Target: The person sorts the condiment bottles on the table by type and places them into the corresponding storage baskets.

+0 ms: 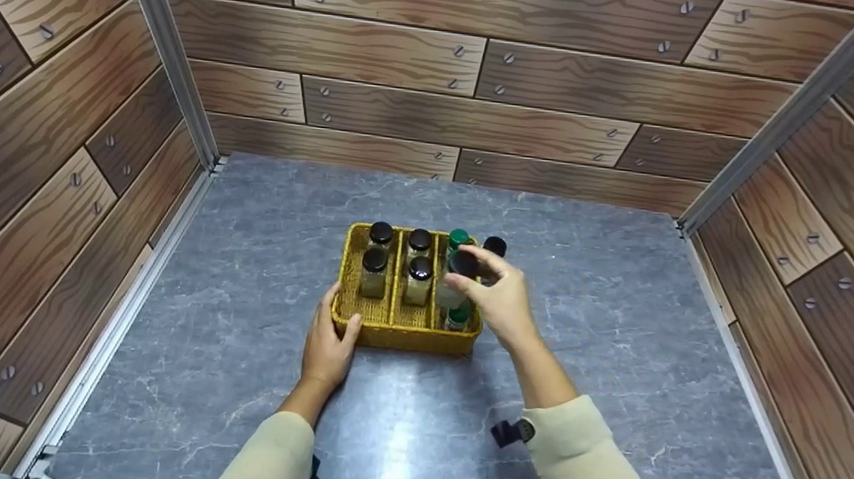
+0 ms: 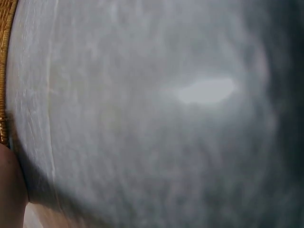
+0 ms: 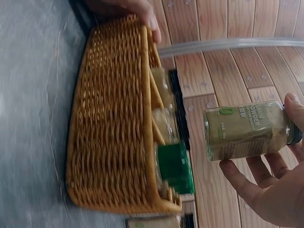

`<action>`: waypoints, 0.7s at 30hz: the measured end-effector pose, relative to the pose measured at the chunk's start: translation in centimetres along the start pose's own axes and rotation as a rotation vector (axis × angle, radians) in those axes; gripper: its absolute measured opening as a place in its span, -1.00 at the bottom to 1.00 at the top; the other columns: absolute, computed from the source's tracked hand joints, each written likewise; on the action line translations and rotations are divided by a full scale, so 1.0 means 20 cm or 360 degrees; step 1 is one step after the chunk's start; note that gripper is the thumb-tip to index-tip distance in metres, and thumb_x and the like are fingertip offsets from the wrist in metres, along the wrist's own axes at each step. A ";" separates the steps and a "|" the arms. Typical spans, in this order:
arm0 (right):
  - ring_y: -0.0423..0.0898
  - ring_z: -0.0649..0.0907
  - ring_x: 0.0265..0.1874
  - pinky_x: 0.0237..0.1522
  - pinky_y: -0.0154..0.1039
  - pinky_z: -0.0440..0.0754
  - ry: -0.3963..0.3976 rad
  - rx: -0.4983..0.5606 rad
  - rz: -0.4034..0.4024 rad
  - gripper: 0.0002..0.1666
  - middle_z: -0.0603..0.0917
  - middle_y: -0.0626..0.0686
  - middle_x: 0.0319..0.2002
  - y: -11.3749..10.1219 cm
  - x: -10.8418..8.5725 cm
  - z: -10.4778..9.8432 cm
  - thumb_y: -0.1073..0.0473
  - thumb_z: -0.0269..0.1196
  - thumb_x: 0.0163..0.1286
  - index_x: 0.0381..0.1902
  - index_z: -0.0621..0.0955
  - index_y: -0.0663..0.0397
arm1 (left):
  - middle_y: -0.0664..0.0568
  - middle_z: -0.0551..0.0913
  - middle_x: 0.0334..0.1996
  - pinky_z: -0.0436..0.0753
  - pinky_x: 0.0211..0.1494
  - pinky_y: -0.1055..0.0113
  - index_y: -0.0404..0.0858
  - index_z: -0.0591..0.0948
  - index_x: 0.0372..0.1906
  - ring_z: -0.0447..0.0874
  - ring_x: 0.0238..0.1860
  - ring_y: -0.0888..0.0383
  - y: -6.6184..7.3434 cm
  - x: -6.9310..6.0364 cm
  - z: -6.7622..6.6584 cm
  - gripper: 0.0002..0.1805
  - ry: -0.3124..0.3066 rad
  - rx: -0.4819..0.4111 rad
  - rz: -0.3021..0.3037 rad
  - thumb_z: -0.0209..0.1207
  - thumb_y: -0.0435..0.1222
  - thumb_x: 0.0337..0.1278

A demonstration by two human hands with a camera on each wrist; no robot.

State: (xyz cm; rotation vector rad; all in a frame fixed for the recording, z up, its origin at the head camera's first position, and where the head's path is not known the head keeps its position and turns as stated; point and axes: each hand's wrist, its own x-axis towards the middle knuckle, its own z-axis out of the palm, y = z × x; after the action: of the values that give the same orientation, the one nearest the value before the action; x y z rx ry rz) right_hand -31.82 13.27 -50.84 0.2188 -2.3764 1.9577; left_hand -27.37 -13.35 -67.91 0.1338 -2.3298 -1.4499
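A wicker basket (image 1: 412, 340) with three compartments sits on the grey floor. My left hand (image 1: 327, 354) grips its near left corner, thumb at the front rim. Between thumb and fingers, my right hand (image 1: 505, 301) holds a glass jar of cumin powder (image 3: 244, 130) by its black lid, above the right compartment. In the right wrist view this jar is apart from the basket. Black-lidded jars stand in the left compartment (image 1: 373, 281) and middle compartment (image 1: 417, 290), two in each. Two green-lidded jars (image 1: 458, 317) are in the right compartment. The left wrist view shows mostly floor.
Another black-lidded jar (image 1: 495, 246) stands outside the basket by its far right side, partly hidden by my right hand. Wood-patterned walls (image 1: 476, 70) with metal rails (image 1: 184, 65) enclose the floor (image 1: 603, 304) at the back and both sides.
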 end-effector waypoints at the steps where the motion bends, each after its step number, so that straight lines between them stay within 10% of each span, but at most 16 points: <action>1: 0.19 0.76 0.09 -0.02 -0.31 0.83 -0.0013 0.0005 -0.0001 -0.33 0.78 0.29 0.13 0.00 0.00 0.02 0.25 0.65 0.18 0.27 0.75 0.03 | -0.22 0.42 0.62 0.39 0.66 -0.25 -0.08 0.28 0.68 0.42 0.60 -0.29 0.00 0.00 0.00 -0.24 -0.0003 -0.0003 -0.0003 0.27 -0.14 0.51; 14: 0.27 0.72 0.29 0.29 0.00 0.78 -0.0178 -0.0168 -0.0108 -0.33 0.73 0.20 0.34 0.01 0.01 0.34 0.18 0.64 0.19 0.29 0.75 -0.03 | -0.25 0.39 0.62 0.43 0.61 -0.29 -0.07 0.23 0.71 0.44 0.57 -0.29 0.00 0.00 -0.02 -0.18 -0.0046 -0.0042 -0.0040 0.29 -0.15 0.48; 21: 0.35 0.74 0.24 0.14 -0.02 0.84 -0.0325 -0.0227 -0.0122 -0.36 0.70 0.20 0.39 0.06 0.03 0.45 0.13 0.62 0.25 0.30 0.74 -0.04 | -0.26 0.42 0.59 0.45 0.59 -0.27 -0.09 0.24 0.70 0.48 0.53 -0.28 0.01 0.00 -0.01 -0.18 -0.0044 -0.0049 -0.0019 0.29 -0.12 0.47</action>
State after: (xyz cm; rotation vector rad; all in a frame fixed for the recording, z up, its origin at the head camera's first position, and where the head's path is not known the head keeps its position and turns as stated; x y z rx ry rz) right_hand -32.17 4.60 -53.70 0.5168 -2.5751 1.8023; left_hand -27.34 -13.38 -67.69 0.1202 -2.3309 -1.5021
